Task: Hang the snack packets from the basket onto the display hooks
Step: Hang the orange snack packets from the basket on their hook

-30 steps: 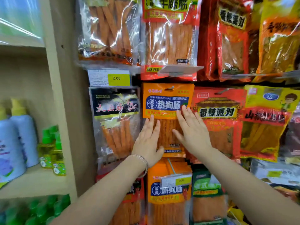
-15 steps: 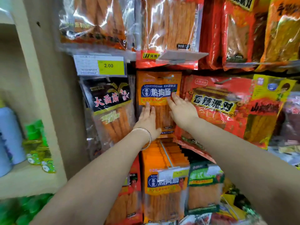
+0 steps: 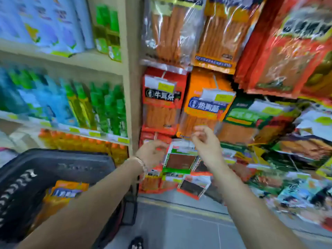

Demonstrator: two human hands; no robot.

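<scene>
An orange snack packet was seen lying inside the dark basket, not yet hung, so stock was judged to remain. Up and to the right of the basket, both hands were held before the display: the left hand nearer the basket, the right hand farther from it. Each was loosely curled with nothing gripped, though detail was softened by blur. Farther up and right of the basket, matching orange packets were hung on a wire hook, presumably so that like goods were kept together. A reach into the basket was judged to be needed next.
</scene>
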